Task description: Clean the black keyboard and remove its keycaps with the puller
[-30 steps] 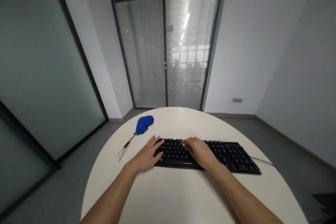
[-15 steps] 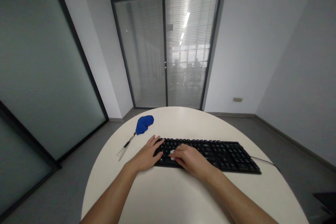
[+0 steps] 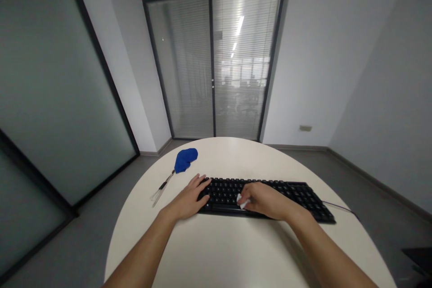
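A black keyboard (image 3: 297, 198) lies across the middle of a round white table (image 3: 222, 252). My left hand (image 3: 187, 199) rests flat on the keyboard's left end, fingers spread, holding it steady. My right hand (image 3: 266, 200) is on the keys near the middle, fingers closed around a small white wipe (image 3: 241, 201) that presses on the keys. Only a corner of the wipe shows past my fingers.
A blue duster (image 3: 184, 160) with a clear handle (image 3: 161, 190) lies on the table at the far left. The keyboard's cable (image 3: 340, 208) runs off the table's right edge. Glass partitions and a blinded door stand beyond.
My right hand slid left along the keys, then back toward the middle, and the white wipe now shows under its fingers. My left hand has stayed in place.
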The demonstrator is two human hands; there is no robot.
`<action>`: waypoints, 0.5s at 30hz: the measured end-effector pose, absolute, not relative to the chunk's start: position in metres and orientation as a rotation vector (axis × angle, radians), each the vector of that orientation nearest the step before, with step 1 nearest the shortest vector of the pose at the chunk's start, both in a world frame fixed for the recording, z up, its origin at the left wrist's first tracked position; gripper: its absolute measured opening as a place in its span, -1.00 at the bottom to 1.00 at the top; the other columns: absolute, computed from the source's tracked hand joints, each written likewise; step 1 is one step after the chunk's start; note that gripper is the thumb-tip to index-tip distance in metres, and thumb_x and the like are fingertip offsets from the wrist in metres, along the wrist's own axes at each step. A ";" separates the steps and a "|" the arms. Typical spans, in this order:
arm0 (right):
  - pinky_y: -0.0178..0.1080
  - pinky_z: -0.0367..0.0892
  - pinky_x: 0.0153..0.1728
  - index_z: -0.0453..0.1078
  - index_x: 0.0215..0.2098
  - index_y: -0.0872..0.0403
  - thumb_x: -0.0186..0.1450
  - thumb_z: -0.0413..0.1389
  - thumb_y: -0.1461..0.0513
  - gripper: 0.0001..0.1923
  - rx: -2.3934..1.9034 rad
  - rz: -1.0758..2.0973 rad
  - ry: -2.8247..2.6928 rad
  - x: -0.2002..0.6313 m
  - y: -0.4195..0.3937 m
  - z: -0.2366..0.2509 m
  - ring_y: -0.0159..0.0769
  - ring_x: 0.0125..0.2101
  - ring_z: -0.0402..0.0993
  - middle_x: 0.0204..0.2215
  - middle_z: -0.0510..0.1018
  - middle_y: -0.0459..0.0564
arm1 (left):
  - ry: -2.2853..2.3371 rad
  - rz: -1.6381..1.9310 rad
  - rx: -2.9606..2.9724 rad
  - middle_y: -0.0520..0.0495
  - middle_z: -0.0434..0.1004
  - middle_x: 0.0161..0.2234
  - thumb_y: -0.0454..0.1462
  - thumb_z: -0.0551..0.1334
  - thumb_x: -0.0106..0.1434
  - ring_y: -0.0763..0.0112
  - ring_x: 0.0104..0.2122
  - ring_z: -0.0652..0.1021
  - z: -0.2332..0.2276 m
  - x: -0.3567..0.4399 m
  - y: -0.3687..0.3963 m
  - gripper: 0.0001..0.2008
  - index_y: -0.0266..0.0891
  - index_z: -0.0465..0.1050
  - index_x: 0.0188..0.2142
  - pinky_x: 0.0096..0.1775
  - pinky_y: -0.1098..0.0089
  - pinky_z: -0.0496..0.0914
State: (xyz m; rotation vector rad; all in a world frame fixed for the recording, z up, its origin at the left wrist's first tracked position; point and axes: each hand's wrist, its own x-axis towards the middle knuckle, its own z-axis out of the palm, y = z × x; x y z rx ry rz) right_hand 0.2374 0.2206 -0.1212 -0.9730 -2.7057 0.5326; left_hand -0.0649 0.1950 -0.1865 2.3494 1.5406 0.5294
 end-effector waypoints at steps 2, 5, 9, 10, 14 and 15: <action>-0.30 0.37 -0.13 0.64 -0.25 -0.02 0.09 0.14 0.40 -0.66 -1.063 0.542 -2.682 0.243 0.220 -0.119 -0.20 -0.20 0.58 -0.25 0.68 -0.06 | 1.536 0.534 2.352 -0.01 -0.12 0.40 -0.01 0.01 0.41 0.14 0.38 -0.11 -0.188 -0.066 0.195 -0.44 0.00 0.03 0.35 0.32 0.03 -0.03; -0.30 0.38 -0.15 0.63 -0.28 0.00 0.07 0.13 0.41 -0.66 -1.149 0.537 -2.663 0.250 0.220 -0.116 -0.19 -0.22 0.59 -0.27 0.68 -0.07 | 1.524 0.548 2.366 -0.02 -0.11 0.40 -0.01 0.01 0.42 0.14 0.38 -0.10 -0.189 -0.067 0.196 -0.44 -0.01 0.03 0.35 0.32 0.02 -0.01; -0.26 0.37 -0.14 0.62 -0.25 0.01 0.12 0.12 0.40 -0.68 -1.178 0.431 -2.657 0.250 0.221 -0.116 -0.15 -0.20 0.58 -0.24 0.68 -0.04 | 1.545 0.553 2.406 -0.04 -0.11 0.39 -0.03 0.02 0.42 0.13 0.38 -0.11 -0.188 -0.067 0.195 -0.44 -0.02 0.03 0.35 0.32 0.01 0.00; -0.25 0.37 -0.13 0.61 -0.23 0.01 0.15 0.13 0.39 -0.69 -1.165 0.397 -2.650 0.248 0.222 -0.117 -0.15 -0.19 0.57 -0.23 0.67 -0.03 | 1.557 0.559 2.422 -0.04 -0.11 0.39 -0.04 0.04 0.41 0.12 0.38 -0.12 -0.188 -0.066 0.194 -0.44 -0.03 0.04 0.35 0.32 0.01 0.00; -0.23 0.35 -0.10 0.59 -0.17 0.00 0.28 0.11 0.32 -0.75 -0.997 0.335 -2.636 0.233 0.223 -0.129 -0.18 -0.18 0.55 -0.22 0.66 -0.03 | 1.589 0.596 2.496 -0.06 -0.07 0.39 -0.14 0.10 0.38 0.10 0.38 -0.14 -0.182 -0.060 0.192 -0.45 -0.06 0.10 0.33 0.32 -0.01 -0.02; -0.23 0.34 -0.08 0.58 -0.16 -0.01 0.30 0.10 0.32 -0.75 -0.946 0.324 -2.628 0.229 0.223 -0.133 -0.19 -0.17 0.54 -0.21 0.66 -0.04 | 1.583 0.600 2.516 -0.06 -0.06 0.38 -0.17 0.11 0.37 0.11 0.38 -0.12 -0.181 -0.058 0.191 -0.45 -0.07 0.10 0.33 0.32 -0.01 -0.02</action>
